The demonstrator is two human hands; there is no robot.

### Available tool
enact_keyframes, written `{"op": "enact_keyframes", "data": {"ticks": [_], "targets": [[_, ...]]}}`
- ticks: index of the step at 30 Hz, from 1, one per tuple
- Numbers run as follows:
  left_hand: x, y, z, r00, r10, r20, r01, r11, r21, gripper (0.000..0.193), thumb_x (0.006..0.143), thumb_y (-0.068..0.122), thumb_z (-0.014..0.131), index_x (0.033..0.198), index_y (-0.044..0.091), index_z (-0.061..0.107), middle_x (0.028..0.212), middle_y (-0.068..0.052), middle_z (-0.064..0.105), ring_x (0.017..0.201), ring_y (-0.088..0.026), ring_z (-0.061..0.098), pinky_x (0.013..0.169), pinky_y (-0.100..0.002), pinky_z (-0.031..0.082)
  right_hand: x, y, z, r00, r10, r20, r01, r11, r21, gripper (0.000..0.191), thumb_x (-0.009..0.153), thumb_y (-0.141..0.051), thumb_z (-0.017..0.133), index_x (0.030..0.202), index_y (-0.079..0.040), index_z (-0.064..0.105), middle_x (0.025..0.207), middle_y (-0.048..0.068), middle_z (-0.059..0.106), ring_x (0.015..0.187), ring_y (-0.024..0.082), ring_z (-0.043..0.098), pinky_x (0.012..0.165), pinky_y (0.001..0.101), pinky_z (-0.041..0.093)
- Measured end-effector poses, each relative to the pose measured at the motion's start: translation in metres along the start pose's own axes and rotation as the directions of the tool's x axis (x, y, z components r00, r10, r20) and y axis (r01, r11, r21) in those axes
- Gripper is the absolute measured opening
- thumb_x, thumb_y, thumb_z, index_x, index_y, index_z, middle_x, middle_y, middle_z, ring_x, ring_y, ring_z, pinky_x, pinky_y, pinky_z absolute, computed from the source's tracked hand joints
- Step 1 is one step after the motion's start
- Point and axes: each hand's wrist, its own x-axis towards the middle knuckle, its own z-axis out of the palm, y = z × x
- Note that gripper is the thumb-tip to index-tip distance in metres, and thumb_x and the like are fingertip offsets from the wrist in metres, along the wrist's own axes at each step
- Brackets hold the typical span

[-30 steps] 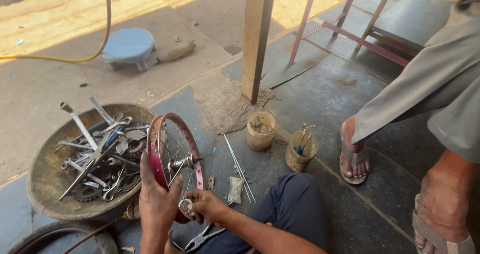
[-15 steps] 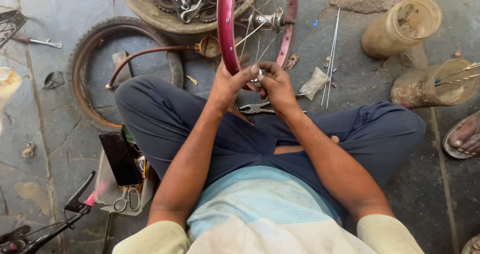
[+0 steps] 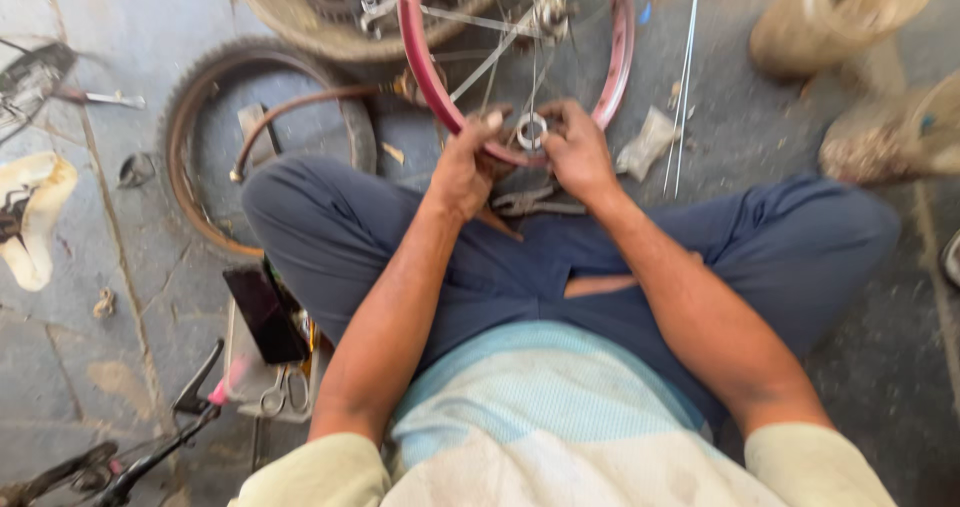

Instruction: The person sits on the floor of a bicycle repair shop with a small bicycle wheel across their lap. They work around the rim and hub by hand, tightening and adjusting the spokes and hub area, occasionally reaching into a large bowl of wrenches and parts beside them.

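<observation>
I sit cross-legged on the stone floor [image 3: 120, 267] with a dark red wheel rim [image 3: 425, 62] standing upright just beyond my knees, its lower arc resting between my hands. The rim is narrow and scuffed, with thin steel spokes [image 3: 490, 62] running up to a hub [image 3: 550, 12] near the top edge of the view. My left hand [image 3: 465, 167] is curled around the rim's lower edge, thumb raised over it; my right hand [image 3: 578, 152] is closed beside it, fingertips pinching a small silvery ring [image 3: 531, 130] against the rim, possibly a nut or washer, since the blur hides its shape. Pliers [image 3: 535, 202] lie on my lap under both hands. To my left on the floor lies a worn tyre [image 3: 190, 117] with a curved brown tube [image 3: 300, 107] across it, and behind the rim sits a shallow pan [image 3: 300, 22] full of spanners. Loose spokes [image 3: 685, 77] lie straight on the floor to the right of the rim, near a crumpled plastic scrap [image 3: 648, 142] and two dusty tins [image 3: 840, 17]. By my left thigh a dark phone [image 3: 265, 312] leans beside scissors [image 3: 285, 395], and a pale saddle [image 3: 35, 217] lies at the left edge.
</observation>
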Motion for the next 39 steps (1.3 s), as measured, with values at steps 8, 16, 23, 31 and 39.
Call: {"op": "enact_keyframes", "data": {"ticks": [8, 16, 23, 31, 39], "targets": [[0.002, -0.018, -0.015, 0.994, -0.029, -0.101, 0.033, 0.999, 0.042, 0.057, 0.087, 0.034, 0.071, 0.132, 0.001, 0.058, 0.119, -0.018, 0.069, 0.109, -0.028, 0.07, 0.096, -0.044, 0.056, -0.005, -0.004, -0.004, 0.967, -0.254, -0.005, 0.229, 0.88, -0.416, 0.029, 0.094, -0.003, 0.058, 0.122, -0.001, 0.065, 0.108, 0.023, 0.072, 0.102, 0.04, 0.068, 0.089, 0.046, 0.053], [0.003, -0.013, -0.003, 0.994, -0.055, -0.09, 0.06, 0.997, 0.047, 0.06, 0.088, 0.036, 0.071, 0.133, -0.002, 0.057, 0.119, -0.021, 0.069, 0.11, -0.031, 0.071, 0.097, -0.045, 0.056, -0.015, -0.033, -0.017, 0.997, 0.025, 0.072, -0.004, 0.958, -0.285, 0.033, 0.096, -0.002, 0.053, 0.128, 0.002, 0.063, 0.091, 0.018, 0.074, 0.055, 0.019, 0.069, 0.058, 0.0342, 0.055], [0.003, -0.01, 0.0, 0.995, -0.024, -0.099, 0.036, 0.991, 0.126, 0.062, 0.089, 0.036, 0.069, 0.134, -0.005, 0.056, 0.119, -0.023, 0.071, 0.109, -0.029, 0.073, 0.095, -0.043, 0.057, -0.014, -0.021, -0.025, 0.978, -0.189, -0.086, 0.121, 0.856, -0.502, 0.031, 0.098, -0.024, 0.075, 0.116, 0.0, 0.069, 0.094, 0.017, 0.075, 0.084, 0.027, 0.073, 0.076, 0.0413, 0.056], [0.009, -0.013, -0.006, 0.989, -0.003, -0.146, 0.019, 0.994, 0.105, 0.059, 0.09, 0.033, 0.066, 0.131, -0.008, 0.057, 0.113, -0.023, 0.073, 0.103, -0.029, 0.075, 0.093, -0.042, 0.061, 0.008, -0.01, -0.027, 1.0, -0.024, -0.008, 0.018, 0.895, -0.446, 0.058, 0.082, -0.042, 0.085, 0.115, 0.002, 0.068, 0.093, 0.016, 0.073, 0.085, 0.028, 0.071, 0.076, 0.0396, 0.055], [0.012, -0.011, -0.009, 0.993, -0.011, -0.119, 0.024, 0.994, 0.108, 0.049, 0.091, 0.03, 0.064, 0.126, -0.004, 0.061, 0.107, -0.019, 0.076, 0.1, -0.027, 0.073, 0.094, -0.04, 0.058, 0.024, -0.003, -0.028, 0.993, 0.032, 0.111, 0.008, 0.94, -0.342, 0.046, 0.088, -0.033, 0.081, 0.107, 0.007, 0.07, 0.092, 0.016, 0.074, 0.083, 0.02, 0.07, 0.071, 0.0342, 0.055]]}}
